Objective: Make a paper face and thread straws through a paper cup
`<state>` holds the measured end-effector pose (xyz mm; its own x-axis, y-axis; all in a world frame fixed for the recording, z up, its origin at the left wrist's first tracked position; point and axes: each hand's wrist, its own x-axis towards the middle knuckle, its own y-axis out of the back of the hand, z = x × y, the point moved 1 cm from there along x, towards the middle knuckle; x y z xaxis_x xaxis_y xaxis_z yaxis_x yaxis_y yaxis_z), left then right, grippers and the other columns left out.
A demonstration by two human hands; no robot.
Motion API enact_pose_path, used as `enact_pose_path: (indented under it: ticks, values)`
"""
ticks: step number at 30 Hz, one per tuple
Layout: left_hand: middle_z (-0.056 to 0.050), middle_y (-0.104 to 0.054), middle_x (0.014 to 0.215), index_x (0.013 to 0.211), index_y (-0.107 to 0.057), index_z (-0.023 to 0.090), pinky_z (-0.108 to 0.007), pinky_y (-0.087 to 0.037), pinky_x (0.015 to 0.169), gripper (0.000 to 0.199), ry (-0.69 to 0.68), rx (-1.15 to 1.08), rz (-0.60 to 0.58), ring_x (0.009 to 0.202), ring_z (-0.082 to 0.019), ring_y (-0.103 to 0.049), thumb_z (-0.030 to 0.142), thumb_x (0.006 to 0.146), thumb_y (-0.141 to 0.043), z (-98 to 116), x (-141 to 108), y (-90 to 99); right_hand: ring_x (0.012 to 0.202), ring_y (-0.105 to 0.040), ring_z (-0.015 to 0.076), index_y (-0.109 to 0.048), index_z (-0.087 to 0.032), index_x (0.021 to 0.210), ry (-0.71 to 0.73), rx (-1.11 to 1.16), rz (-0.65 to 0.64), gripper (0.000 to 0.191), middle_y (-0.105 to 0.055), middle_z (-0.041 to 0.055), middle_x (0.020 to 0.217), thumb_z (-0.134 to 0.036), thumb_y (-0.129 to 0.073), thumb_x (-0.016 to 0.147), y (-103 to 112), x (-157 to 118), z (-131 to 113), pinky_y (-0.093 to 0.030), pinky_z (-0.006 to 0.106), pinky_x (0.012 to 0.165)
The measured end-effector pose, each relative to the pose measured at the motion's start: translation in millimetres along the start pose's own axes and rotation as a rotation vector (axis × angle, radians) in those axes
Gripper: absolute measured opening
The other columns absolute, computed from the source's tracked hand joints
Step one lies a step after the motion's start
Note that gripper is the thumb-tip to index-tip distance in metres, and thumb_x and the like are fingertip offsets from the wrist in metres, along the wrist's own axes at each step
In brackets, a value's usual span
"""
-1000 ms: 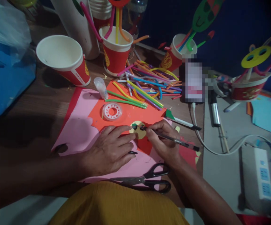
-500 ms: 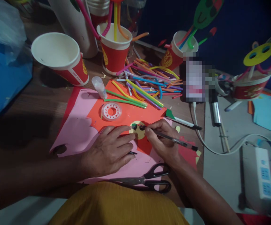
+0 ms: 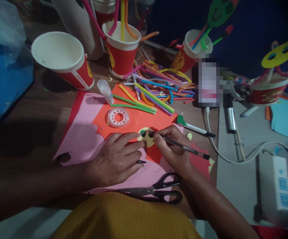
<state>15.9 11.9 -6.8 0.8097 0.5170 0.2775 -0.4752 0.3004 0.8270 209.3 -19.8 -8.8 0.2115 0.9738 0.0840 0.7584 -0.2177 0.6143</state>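
Observation:
A pale yellow paper disc [image 3: 147, 142] with two dark eye shapes lies on orange paper [image 3: 136, 121]. My left hand [image 3: 120, 157] is spread flat over pink paper [image 3: 80, 132], its fingertips at the disc's left edge. A small black pointed tip shows beneath its fingers; the rest is hidden. My right hand [image 3: 172, 146] grips a black pen [image 3: 183, 146] whose tip is at the top of the disc, between the eye shapes. Black-handled scissors [image 3: 154, 191] lie nearest my body, below both hands.
A tape roll [image 3: 118, 118], a glue bottle [image 3: 105, 91] and a pile of straws [image 3: 159, 84] lie beyond the hands. Paper cups [image 3: 122, 56] stand behind. On the right are a marker [image 3: 197, 129], a phone [image 3: 208, 83] with a white cable, and a power strip [image 3: 280, 184].
The view has shifted very slightly. Both hands keep nearly the same place, with the pen tip still on the disc.

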Motion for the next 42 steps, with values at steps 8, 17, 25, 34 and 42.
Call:
enact_pose_path:
  ticks: [8, 17, 25, 34, 42]
  values:
    - [-0.002, -0.068, 0.113, 0.084, -0.065, 0.02, -0.037, -0.036, 0.08, 0.011, -0.002, 0.012, -0.002, 0.114, -0.024, -0.053, 0.026, 0.086, -0.057, 0.3, 0.3, 0.0, 0.052, -0.059, 0.0103, -0.058, -0.021, 0.075, -0.03, 0.053, 0.004, 0.008, -0.063, -0.0033, 0.062, -0.025, -0.062, 0.08, -0.4, -0.5, 2.2, -0.045, 0.022, 0.049]
    - [-0.001, -0.069, 0.111, 0.084, -0.064, 0.019, -0.038, -0.036, 0.079, 0.011, -0.002, 0.0, 0.012, 0.113, -0.025, -0.054, 0.025, 0.086, -0.056, -0.1, 1.0, -0.8, 0.051, -0.056, 0.0087, -0.056, -0.021, 0.073, -0.002, 0.032, -0.007, 0.01, -0.061, -0.0043, 0.061, -0.025, -0.061, 0.08, 0.2, 1.4, -1.0, -0.043, 0.021, 0.048]
    - [-0.003, -0.067, 0.116, 0.086, -0.065, 0.019, -0.038, -0.036, 0.08, 0.012, -0.018, 0.009, -0.015, 0.114, -0.025, -0.052, 0.027, 0.087, -0.055, -1.2, 0.0, -0.4, 0.054, -0.057, 0.0094, -0.058, -0.021, 0.073, -0.02, 0.014, 0.019, 0.01, -0.061, -0.0041, 0.062, -0.026, -0.063, 0.08, -0.8, 1.4, 0.2, -0.043, 0.021, 0.05]
    - [-0.003, -0.068, 0.115, 0.084, -0.065, 0.018, -0.038, -0.035, 0.079, 0.013, -0.012, 0.011, 0.002, 0.111, -0.025, -0.054, 0.026, 0.087, -0.055, -0.5, 1.3, 0.0, 0.056, -0.062, 0.0121, -0.058, -0.021, 0.075, -0.063, 0.07, 0.004, 0.011, -0.066, -0.0022, 0.065, -0.028, -0.062, 0.082, -3.4, 2.6, 4.3, -0.046, 0.023, 0.051]
    - [-0.003, -0.067, 0.115, 0.085, -0.065, 0.019, -0.038, -0.035, 0.079, 0.013, -0.027, 0.017, -0.003, 0.112, -0.025, -0.054, 0.027, 0.087, -0.055, -1.4, 1.6, -1.3, 0.054, -0.061, 0.0117, -0.058, -0.021, 0.076, -0.06, 0.078, 0.016, 0.009, -0.066, -0.0029, 0.064, -0.027, -0.063, 0.081, -3.6, 2.0, 4.4, -0.045, 0.023, 0.05]
